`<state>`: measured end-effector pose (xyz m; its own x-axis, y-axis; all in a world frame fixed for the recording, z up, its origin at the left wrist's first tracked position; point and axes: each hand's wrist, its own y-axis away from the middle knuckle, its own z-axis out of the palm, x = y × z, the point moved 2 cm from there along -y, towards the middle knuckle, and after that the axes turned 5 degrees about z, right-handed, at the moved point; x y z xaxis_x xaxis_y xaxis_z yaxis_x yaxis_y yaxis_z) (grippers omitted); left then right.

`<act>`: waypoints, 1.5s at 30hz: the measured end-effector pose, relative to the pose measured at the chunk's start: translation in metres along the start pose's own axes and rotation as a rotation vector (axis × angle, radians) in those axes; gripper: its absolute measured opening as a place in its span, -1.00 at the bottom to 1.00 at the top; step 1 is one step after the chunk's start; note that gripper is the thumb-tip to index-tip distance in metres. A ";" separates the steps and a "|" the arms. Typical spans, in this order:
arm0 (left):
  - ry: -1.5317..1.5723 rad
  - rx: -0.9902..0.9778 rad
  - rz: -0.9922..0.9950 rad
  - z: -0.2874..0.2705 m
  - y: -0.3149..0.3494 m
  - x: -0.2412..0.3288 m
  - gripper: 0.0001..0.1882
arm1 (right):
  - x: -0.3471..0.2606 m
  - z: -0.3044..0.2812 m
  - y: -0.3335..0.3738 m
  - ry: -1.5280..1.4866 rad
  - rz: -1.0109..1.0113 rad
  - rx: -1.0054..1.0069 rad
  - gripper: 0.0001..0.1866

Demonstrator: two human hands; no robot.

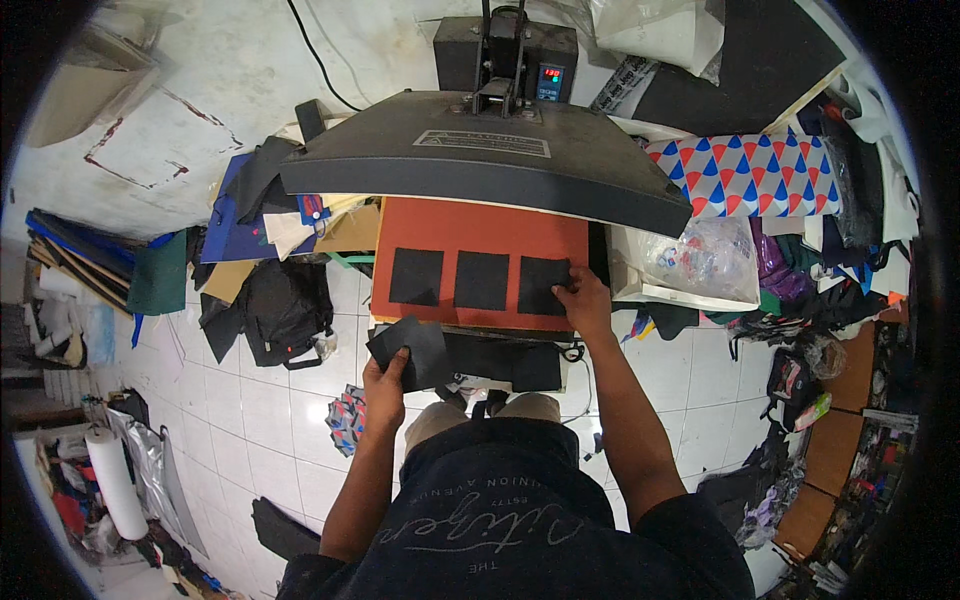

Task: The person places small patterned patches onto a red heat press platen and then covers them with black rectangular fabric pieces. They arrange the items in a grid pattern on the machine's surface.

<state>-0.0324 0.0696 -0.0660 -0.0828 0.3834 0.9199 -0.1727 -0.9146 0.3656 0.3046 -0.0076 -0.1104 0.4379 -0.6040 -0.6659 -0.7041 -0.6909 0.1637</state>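
3 flat, matte black squares [481,280] lay in 1 spaced row on the orange-red pad [480,225], below the heat press's raised platen [480,155]. Left hand [387,385] was closed on overlapping black pieces [425,352]. Right hand [580,290], fingers narrowly parted, touched the rightmost square's right edge; could not tell if pinched.

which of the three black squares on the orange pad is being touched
The rightmost black square: the right hand touches its right side, while the middle square and the left square lie on the orange pad with no hand on them.
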 end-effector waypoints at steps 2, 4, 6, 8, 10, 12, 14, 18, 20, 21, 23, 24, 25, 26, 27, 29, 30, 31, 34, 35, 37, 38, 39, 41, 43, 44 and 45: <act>0.020 0.002 -0.016 0.000 0.000 0.001 -0.74 | -0.003 -0.001 0.001 -0.002 -0.003 0.010 -0.53; 0.037 0.003 -0.019 -0.002 -0.001 -0.002 -0.75 | -0.005 -0.001 0.003 -0.001 -0.015 0.036 -0.53; 0.039 0.007 -0.016 -0.007 -0.002 -0.003 -0.75 | -0.008 -0.002 0.005 -0.040 0.028 0.015 -0.54; 0.027 0.010 -0.006 -0.012 -0.002 -0.003 -0.75 | -0.007 -0.002 0.004 -0.050 0.048 -0.008 -0.54; -0.012 0.018 -0.022 -0.016 -0.004 -0.003 -0.75 | -0.003 -0.001 0.001 -0.032 0.045 -0.030 -0.54; -0.024 0.020 -0.028 -0.019 -0.006 0.000 -0.75 | 0.005 0.003 0.000 0.001 -0.043 0.062 -0.54; -0.008 0.023 -0.026 -0.021 -0.007 0.004 -0.74 | 0.001 0.005 0.003 0.073 -0.077 0.154 -0.54; 0.009 -0.012 -0.075 -0.024 -0.016 0.014 -0.74 | -0.027 -0.002 0.011 0.221 -0.082 0.259 -0.55; 0.028 -0.032 -0.105 -0.020 -0.021 0.017 -0.73 | -0.049 -0.001 0.017 0.136 -0.065 0.143 -0.53; 0.024 -0.052 -0.080 -0.021 -0.026 0.014 -0.73 | -0.074 0.002 0.025 0.032 -0.035 0.019 -0.51; 0.052 -0.088 -0.089 -0.017 -0.030 0.021 -0.74 | -0.120 0.014 0.048 -0.138 0.017 -0.278 -0.49; 0.071 -0.108 -0.092 -0.016 -0.031 0.023 -0.74 | -0.139 0.024 0.063 -0.201 0.032 -0.449 -0.50; 0.066 -0.122 -0.061 -0.015 -0.033 0.026 -0.75 | -0.144 0.038 0.074 -0.269 -0.025 -0.550 -0.55; 0.077 -0.137 -0.058 -0.015 -0.035 0.028 -0.75 | -0.145 0.057 0.082 -0.327 -0.072 -0.655 -0.59; 0.089 -0.144 -0.055 -0.016 -0.036 0.033 -0.75 | -0.149 0.069 0.087 -0.376 -0.001 -0.688 -0.60; 0.109 -0.144 -0.063 -0.022 -0.039 0.038 -0.75 | -0.156 0.087 0.093 -0.474 0.136 -0.748 -0.62; 0.117 -0.135 -0.073 -0.026 -0.041 0.040 -0.76 | -0.158 0.090 0.095 -0.492 0.132 -0.721 -0.64; 0.125 -0.125 -0.083 -0.032 -0.044 0.042 -0.76 | -0.159 0.091 0.096 -0.510 0.127 -0.695 -0.66; 0.159 -0.074 -0.065 -0.059 -0.052 0.034 -0.76 | -0.170 0.091 0.088 -0.365 -0.110 -0.446 -0.66; 0.151 -0.059 -0.077 -0.066 -0.053 0.035 -0.76 | -0.173 0.087 0.083 -0.280 -0.220 -0.329 -0.66; 0.127 -0.032 -0.104 -0.082 -0.052 0.038 -0.76 | -0.183 0.078 0.056 -0.168 -0.098 -0.282 -0.63; 0.137 -0.016 -0.116 -0.092 -0.054 0.032 -0.76 | -0.183 0.078 0.038 -0.151 -0.100 -0.177 -0.64; 0.149 0.004 -0.126 -0.105 -0.057 0.021 -0.75 | -0.186 0.080 0.019 -0.133 -0.105 -0.076 -0.64; 0.157 0.050 -0.162 -0.120 -0.056 0.015 -0.74 | -0.197 0.086 -0.015 -0.278 -0.089 0.016 -0.67; 0.101 0.059 -0.151 -0.135 -0.056 0.010 -0.73 | -0.198 0.099 -0.045 -0.188 -0.190 0.018 -0.63; 0.074 0.066 -0.147 -0.141 -0.056 0.010 -0.72 | -0.200 0.105 -0.054 -0.142 -0.242 0.015 -0.61; 0.065 0.087 -0.160 -0.147 -0.054 0.010 -0.72 | -0.198 0.111 -0.062 -0.105 -0.223 -0.065 -0.59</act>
<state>-0.1682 0.1422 -0.0972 -0.1250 0.5295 0.8390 -0.1033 -0.8480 0.5198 0.1992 0.1986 -0.0688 0.5156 -0.3916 -0.7621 -0.5574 -0.8288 0.0487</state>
